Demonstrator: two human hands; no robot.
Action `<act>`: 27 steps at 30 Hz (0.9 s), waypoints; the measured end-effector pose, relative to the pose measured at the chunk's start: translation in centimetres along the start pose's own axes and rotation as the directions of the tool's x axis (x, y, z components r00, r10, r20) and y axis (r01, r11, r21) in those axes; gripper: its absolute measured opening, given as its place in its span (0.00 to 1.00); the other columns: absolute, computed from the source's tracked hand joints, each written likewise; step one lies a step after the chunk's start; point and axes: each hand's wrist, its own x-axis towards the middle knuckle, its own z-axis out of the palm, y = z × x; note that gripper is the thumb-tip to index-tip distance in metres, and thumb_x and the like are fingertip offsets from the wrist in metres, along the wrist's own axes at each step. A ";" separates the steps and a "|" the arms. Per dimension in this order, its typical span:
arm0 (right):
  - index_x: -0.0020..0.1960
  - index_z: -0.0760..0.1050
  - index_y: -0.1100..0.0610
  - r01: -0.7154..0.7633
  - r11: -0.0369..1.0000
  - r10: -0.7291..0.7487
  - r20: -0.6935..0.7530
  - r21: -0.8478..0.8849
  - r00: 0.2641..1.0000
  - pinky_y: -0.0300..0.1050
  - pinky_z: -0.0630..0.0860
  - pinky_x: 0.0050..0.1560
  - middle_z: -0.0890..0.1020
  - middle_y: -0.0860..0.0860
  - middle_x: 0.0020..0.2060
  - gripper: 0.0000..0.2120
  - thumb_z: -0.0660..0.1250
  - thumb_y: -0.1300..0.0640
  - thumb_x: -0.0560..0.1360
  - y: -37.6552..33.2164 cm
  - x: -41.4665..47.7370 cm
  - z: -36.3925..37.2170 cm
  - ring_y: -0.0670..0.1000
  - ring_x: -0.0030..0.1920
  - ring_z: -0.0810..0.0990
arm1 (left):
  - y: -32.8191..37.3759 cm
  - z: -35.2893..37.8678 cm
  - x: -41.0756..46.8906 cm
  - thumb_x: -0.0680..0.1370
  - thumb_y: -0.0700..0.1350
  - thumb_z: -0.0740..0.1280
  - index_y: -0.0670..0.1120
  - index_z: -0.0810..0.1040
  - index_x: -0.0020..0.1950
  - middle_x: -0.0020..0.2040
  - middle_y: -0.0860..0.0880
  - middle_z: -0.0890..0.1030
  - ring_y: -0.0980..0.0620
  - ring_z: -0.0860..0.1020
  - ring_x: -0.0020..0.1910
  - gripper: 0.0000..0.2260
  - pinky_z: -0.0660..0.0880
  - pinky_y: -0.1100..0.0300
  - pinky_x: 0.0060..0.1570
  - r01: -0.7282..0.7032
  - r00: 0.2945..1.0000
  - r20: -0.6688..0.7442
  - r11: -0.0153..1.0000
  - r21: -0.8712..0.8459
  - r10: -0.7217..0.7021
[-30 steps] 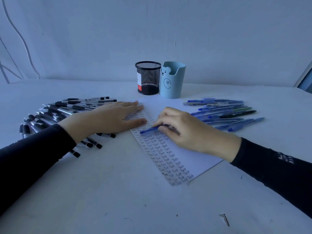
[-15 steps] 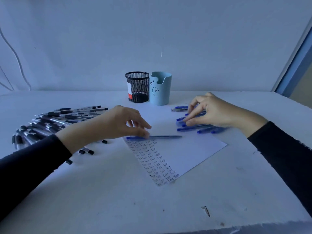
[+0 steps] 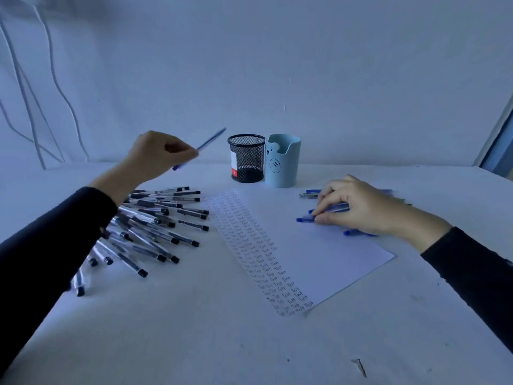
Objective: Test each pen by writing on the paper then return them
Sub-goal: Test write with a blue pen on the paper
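Note:
My left hand (image 3: 158, 157) is raised above the table and grips a blue pen (image 3: 211, 140) whose tip points up toward the black mesh cup (image 3: 246, 158). A white paper (image 3: 305, 245) lies in the middle, with columns of "Test" written down its left side. My right hand (image 3: 358, 207) rests on the blue pens (image 3: 305, 218) at the paper's right edge, fingers curled round one of them. A heap of black-capped pens (image 3: 155, 226) spreads out on the left, under my left arm.
A light blue bear-face cup (image 3: 283, 162) stands beside the mesh cup at the back. A wall rises behind them, with cables hanging at the left. A small dark scrap (image 3: 361, 366) lies near the front edge of the white table (image 3: 194, 329).
My right hand stopped writing, left the blue pen on the paper and moved to the blue pens. My left hand picked that pen up and lifted it toward the cups.

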 end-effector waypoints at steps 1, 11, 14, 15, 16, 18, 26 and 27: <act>0.41 0.82 0.37 0.010 0.999 -0.009 -0.018 0.040 1.000 0.45 0.72 0.55 0.79 0.39 0.46 0.05 0.74 0.48 0.72 -0.4 0.1 0.1 0.40 0.52 0.70 | -1.4 -0.4 0.6 0.75 0.52 0.71 0.41 0.83 0.35 0.33 0.46 0.83 0.58 0.72 0.26 0.16 0.67 0.68 0.28 0.065 0.997 0.030 0.996 0.054 -0.067; 0.52 0.74 0.42 0.107 0.942 -0.122 0.027 0.317 0.992 0.42 0.73 0.55 0.81 0.42 0.45 0.06 0.61 0.46 0.78 -3.9 -0.4 2.0 0.44 0.50 0.79 | -8.8 1.4 3.7 0.72 0.45 0.72 0.44 0.74 0.25 0.29 0.46 0.75 0.45 0.79 0.35 0.16 0.68 0.61 0.33 0.285 0.925 0.096 0.837 0.467 -0.369; 0.52 0.73 0.43 0.103 0.912 -0.122 0.023 0.397 0.992 0.44 0.69 0.45 0.73 0.47 0.37 0.11 0.60 0.38 0.77 -4.5 -0.3 2.5 0.53 0.41 0.71 | -8.9 1.6 3.9 0.72 0.47 0.72 0.44 0.77 0.31 0.32 0.46 0.77 0.43 0.81 0.41 0.13 0.67 0.62 0.32 0.285 0.915 0.112 0.819 0.497 -0.387; 0.52 0.72 0.44 0.092 0.897 -0.113 0.022 0.431 0.993 0.42 0.66 0.40 0.69 0.48 0.33 0.15 0.62 0.34 0.75 -4.6 -0.3 2.6 0.54 0.37 0.67 | -8.7 1.6 3.9 0.73 0.48 0.72 0.44 0.78 0.31 0.31 0.47 0.77 0.43 0.81 0.40 0.13 0.67 0.62 0.32 0.286 0.914 0.115 0.820 0.496 -0.388; 0.52 0.71 0.46 0.060 0.880 -0.080 0.022 0.471 0.997 0.40 0.62 0.36 0.65 0.49 0.31 0.20 0.65 0.31 0.72 -4.6 -0.2 2.7 0.52 0.34 0.63 | -8.6 1.6 3.9 0.74 0.49 0.71 0.43 0.78 0.30 0.29 0.48 0.76 0.44 0.80 0.38 0.15 0.68 0.62 0.33 0.291 0.911 0.119 0.821 0.492 -0.394; 0.49 0.70 0.47 -0.008 0.839 -0.008 0.027 0.543 1.000 0.38 0.58 0.31 0.61 0.50 0.29 0.23 0.69 0.32 0.65 -4.7 -0.1 2.5 0.50 0.32 0.59 | -8.4 1.4 3.9 0.77 0.53 0.68 0.41 0.79 0.31 0.27 0.48 0.75 0.44 0.78 0.35 0.19 0.71 0.59 0.37 0.297 0.910 0.121 0.828 0.476 -0.396; 0.58 0.77 0.49 -0.008 0.485 0.029 -0.007 0.874 1.000 0.38 0.64 0.37 0.71 0.47 0.29 0.27 0.74 0.36 0.65 -5.3 0.5 1.6 0.46 0.32 0.66 | -1.2 2.9 0.1 0.79 0.55 0.65 0.50 0.82 0.49 0.45 0.54 0.81 0.54 0.78 0.45 0.11 0.74 0.59 0.51 -0.067 0.960 0.278 0.965 0.252 -0.006; 0.60 0.77 0.50 -0.017 0.437 0.037 0.001 0.900 0.999 0.38 0.66 0.38 0.73 0.48 0.29 0.24 0.69 0.38 0.69 -5.4 0.4 1.7 0.47 0.31 0.67 | -0.1 3.4 -1.2 0.77 0.59 0.64 0.52 0.82 0.51 0.47 0.56 0.82 0.56 0.79 0.47 0.14 0.75 0.57 0.54 -0.124 0.949 0.311 0.969 0.212 0.054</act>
